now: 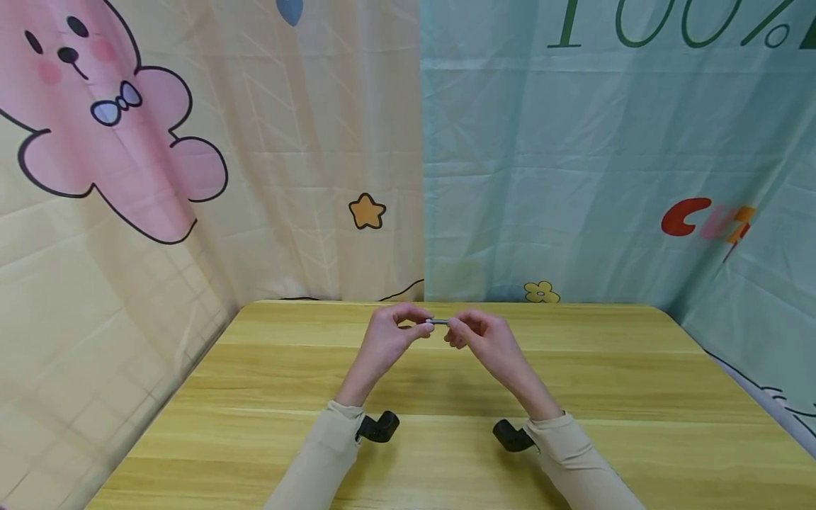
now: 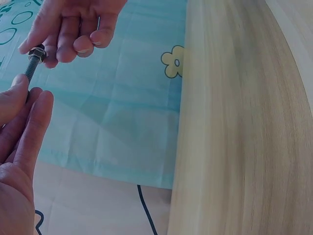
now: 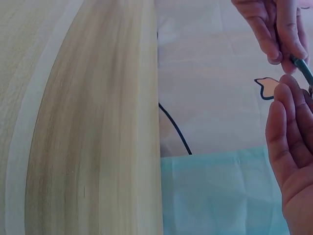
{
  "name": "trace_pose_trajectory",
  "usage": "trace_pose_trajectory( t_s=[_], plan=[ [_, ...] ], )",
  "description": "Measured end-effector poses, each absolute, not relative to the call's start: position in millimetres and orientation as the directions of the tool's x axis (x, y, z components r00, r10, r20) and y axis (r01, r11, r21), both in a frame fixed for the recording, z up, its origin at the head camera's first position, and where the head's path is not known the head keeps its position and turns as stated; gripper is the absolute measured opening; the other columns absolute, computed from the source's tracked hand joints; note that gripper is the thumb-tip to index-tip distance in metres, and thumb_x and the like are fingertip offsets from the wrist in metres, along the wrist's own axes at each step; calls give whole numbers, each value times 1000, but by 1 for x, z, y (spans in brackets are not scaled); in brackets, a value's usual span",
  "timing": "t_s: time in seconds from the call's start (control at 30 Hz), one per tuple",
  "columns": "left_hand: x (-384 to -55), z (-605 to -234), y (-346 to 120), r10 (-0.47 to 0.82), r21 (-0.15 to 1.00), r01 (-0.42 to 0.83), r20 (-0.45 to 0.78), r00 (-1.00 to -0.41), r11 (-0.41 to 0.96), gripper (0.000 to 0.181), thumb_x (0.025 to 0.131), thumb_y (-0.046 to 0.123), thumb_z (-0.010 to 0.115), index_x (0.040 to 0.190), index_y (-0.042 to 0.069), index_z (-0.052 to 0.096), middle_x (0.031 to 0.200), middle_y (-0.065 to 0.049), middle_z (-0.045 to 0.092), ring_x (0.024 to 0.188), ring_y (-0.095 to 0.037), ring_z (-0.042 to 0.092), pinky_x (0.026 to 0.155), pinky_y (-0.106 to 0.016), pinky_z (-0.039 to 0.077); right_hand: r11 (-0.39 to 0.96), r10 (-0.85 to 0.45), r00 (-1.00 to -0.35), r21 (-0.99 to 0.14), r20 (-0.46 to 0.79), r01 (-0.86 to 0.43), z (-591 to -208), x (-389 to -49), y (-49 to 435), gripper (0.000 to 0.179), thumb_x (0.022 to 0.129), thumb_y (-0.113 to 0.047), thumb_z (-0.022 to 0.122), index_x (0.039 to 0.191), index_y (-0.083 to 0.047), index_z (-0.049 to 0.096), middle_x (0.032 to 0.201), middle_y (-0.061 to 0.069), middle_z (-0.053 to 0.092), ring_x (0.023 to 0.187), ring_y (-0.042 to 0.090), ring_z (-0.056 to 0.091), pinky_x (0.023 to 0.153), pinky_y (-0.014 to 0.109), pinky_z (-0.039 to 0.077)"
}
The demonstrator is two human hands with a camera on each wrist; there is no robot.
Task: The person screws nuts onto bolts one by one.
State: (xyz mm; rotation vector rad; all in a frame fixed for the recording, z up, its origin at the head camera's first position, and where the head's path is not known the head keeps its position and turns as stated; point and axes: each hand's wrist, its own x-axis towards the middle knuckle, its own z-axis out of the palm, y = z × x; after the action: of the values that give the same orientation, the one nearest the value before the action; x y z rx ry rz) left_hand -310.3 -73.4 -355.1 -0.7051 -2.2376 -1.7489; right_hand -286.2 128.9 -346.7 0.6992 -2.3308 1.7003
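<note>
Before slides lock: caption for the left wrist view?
Left hand pinches a threaded rod while the right hand grips the nut at its other end.

One grey threaded metal bolt; one silver hexagonal nut; two bare hands; one yellow wood-grain desk.

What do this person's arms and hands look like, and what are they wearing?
The left hand and right hand are bare. Beige, slightly creased long sleeves end near the wrists, where black, elbow-shaped attachments jut out, one per side.
</note>
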Motion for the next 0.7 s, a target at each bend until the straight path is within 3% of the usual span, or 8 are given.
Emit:
trace_pose_trajectory(
  t_s=[0.13, 0.23, 0.4, 0.57, 0.7],
  plan=[
    [-311, -355, -73, 234, 863, 472, 429, -872, 177, 9, 87, 12, 77, 95, 9, 75, 92, -3, 70, 88, -26, 67, 83, -36, 57, 243, -243, -886, -860, 395, -450, -360, -298, 130, 26, 101, -26, 58, 96, -4, 70, 86, 14, 70, 78, 32, 67, 72, 38, 58],
    [-309, -353, -73, 234, 872, 460, 417, -878, 170, 10, 88, 9, 75, 97, 5, 75, 94, -6, 70, 89, -28, 67, 83, -36, 57, 230, -252, -882, -861, 399, -454, -363, -301, 132, 27, 101, -29, 59, 107, -5, 70, 96, 13, 71, 84, 28, 66, 75, 41, 58],
    [-294, -336, -73, 248, 872, 460, 414, -876, 170, 10, 89, 1, 71, 98, -2, 73, 93, -11, 69, 89, -32, 67, 81, -33, 57, 255, -280, -861, -832, 424, -493, -360, -299, 134, 31, 96, -17, 66, 125, -10, 61, 117, 10, 65, 103, 25, 62, 84, 43, 55],
    [-287, -329, -73, 254, 867, 471, 424, -869, 162, 9, 89, -1, 70, 97, -4, 73, 92, -11, 69, 87, -32, 67, 80, -33, 57, 226, -310, -830, -813, 463, -537, -343, -284, 131, 25, 94, -1, 65, 119, -1, 61, 112, 18, 64, 101, 33, 61, 82, 36, 55],
    [-286, -330, -73, 253, 866, 474, 428, -867, 158, 9, 89, -1, 71, 97, -3, 73, 91, -11, 69, 86, -31, 67, 80, -33, 58, 181, -312, -833, -832, 457, -524, -348, -288, 133, 22, 95, -5, 65, 117, -1, 63, 103, 14, 68, 90, 27, 64, 77, 36, 56]
  ],
)
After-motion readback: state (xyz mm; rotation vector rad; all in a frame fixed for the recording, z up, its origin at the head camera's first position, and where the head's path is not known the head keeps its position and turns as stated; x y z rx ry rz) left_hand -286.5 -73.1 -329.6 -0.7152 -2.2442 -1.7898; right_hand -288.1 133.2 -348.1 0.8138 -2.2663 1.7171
